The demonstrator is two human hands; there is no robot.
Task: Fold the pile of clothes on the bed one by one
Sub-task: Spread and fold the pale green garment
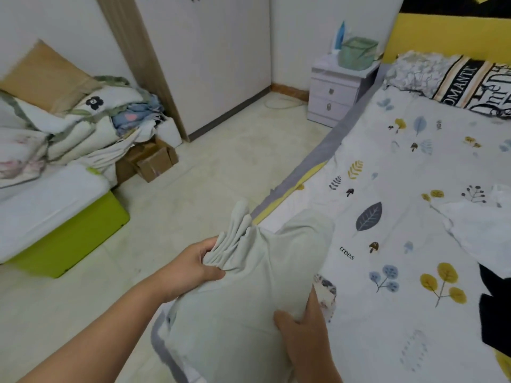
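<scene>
Grip: left hand (193,268) is clenching a bunched edge of the green garment (249,308); right hand (302,331) is pinching its right side, thumb on top.
Garment: it is lying over the bed (401,217) edge at 6 o'clock, partly hanging past it.
White cloth (481,228): it is sitting on the bed at 3 o'clock.
Black cloth (495,313): it is lying at 4 o'clock, cut by the frame.
Pillow (453,78): it is resting at 1 o'clock.
Nightstand (336,92): it is standing at 12 o'clock, beside the bed.
Bedding pile (63,125): it is slumping at 10 o'clock.
</scene>
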